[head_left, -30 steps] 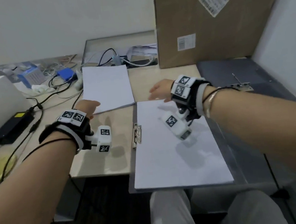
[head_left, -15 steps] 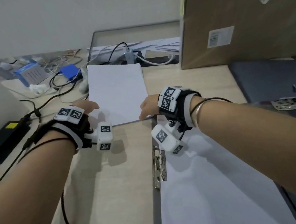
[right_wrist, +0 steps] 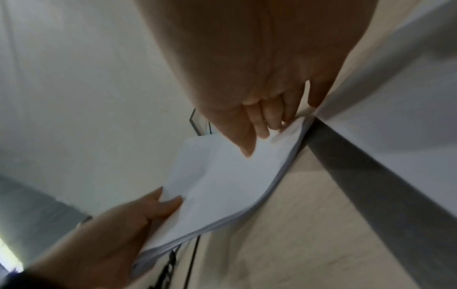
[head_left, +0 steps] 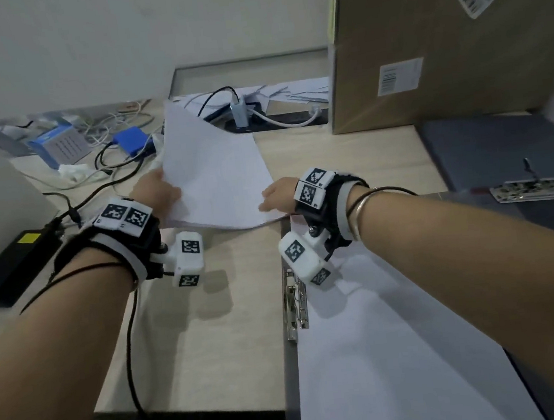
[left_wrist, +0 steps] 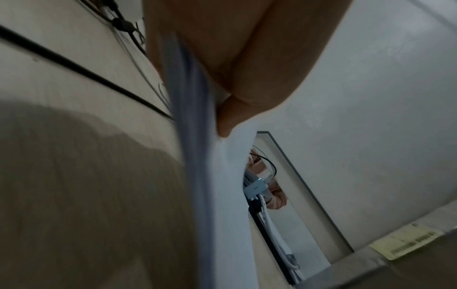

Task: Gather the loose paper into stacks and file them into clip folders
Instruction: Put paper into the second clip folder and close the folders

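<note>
Both hands are on one stack of white paper (head_left: 217, 178) at the middle of the pale wooden bench (head_left: 212, 319). The left hand (head_left: 156, 197) grips the stack's left edge, thumb on top and fingers beneath (the left wrist view shows the sheet edges running past the thumb). The right hand (head_left: 277, 197) pinches the near right corner, thumb on top and fingertips (right_wrist: 274, 121) curled under it. Between the two grips the stack sags in a shallow curve, its near edge raised off the bench; whether the far edge is also off the bench cannot be told.

Just to the right of that corner lies an open grey clip folder (head_left: 288, 379), with its metal clip (head_left: 294, 305) along its left edge and a second stack of white sheets (head_left: 388, 369) lying flat on it, under the right forearm. Farther right, a dark folder (head_left: 488, 150) lies on the bench with another metal clip (head_left: 530, 190) on it.

A large cardboard box (head_left: 439, 39) with barcode labels stands at the back right. At the back left are tangled cables (head_left: 109, 152), a blue box (head_left: 131, 139) and a black power adapter (head_left: 17, 261); a white charger (head_left: 239, 112) sits plugged in behind the paper.
</note>
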`<action>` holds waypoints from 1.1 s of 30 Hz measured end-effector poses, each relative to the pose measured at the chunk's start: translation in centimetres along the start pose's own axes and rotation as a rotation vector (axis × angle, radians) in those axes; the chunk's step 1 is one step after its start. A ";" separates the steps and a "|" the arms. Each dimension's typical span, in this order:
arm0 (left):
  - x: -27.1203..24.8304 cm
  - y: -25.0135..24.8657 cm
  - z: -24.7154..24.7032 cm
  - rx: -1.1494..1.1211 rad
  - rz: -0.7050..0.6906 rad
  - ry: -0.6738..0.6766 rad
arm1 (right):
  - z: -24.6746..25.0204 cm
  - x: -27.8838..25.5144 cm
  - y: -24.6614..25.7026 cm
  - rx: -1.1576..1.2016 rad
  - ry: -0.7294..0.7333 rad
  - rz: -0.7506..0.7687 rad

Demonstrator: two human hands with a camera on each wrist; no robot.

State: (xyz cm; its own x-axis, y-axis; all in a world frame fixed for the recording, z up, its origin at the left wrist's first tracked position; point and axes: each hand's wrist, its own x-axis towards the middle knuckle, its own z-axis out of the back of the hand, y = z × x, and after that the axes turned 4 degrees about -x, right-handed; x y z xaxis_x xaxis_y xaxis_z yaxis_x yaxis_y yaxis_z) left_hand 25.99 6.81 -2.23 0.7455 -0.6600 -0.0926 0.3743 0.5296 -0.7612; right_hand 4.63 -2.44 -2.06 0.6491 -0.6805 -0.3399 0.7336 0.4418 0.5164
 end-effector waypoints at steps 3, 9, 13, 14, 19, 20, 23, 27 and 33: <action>-2.4 -0.6 0.3 -0.294 -0.121 -0.031 | 1.6 -1.5 -0.4 0.216 -0.171 -0.002; -10.0 -4.0 -0.1 -0.672 -0.233 0.182 | 7.0 -7.5 -3.6 0.711 -0.167 -0.107; -13.8 -5.9 -1.9 -0.727 -0.235 0.280 | 8.3 -12.3 -6.7 0.874 -0.158 -0.091; -14.7 -6.4 -2.5 -0.728 -0.236 0.311 | 8.3 -13.5 -7.6 0.864 -0.187 -0.087; -19.1 -8.0 -6.3 -0.702 -0.194 0.514 | 7.7 -18.4 -12.7 0.796 -0.387 -0.085; -19.7 -8.0 -7.0 -0.653 -0.169 0.530 | 7.7 -19.5 -13.6 0.795 -0.417 -0.101; -20.2 -7.0 -8.2 -0.421 -0.066 0.407 | 7.3 -21.9 -16.7 0.838 -0.471 -0.168; -20.4 -4.9 -7.8 -0.036 0.086 0.289 | 6.5 -24.3 -19.8 0.811 -0.479 -0.238; -21.7 -4.5 -7.9 -0.131 0.273 0.300 | 4.4 -24.7 -22.6 0.720 -0.372 -0.317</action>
State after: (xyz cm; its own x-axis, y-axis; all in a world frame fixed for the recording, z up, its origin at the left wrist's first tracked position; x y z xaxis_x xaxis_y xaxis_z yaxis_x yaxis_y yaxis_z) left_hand 3.76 14.52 -1.90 0.6066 -0.6408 -0.4705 0.0977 0.6474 -0.7559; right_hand -28.86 1.78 -1.87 0.2361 -0.9112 -0.3375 0.4815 -0.1920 0.8552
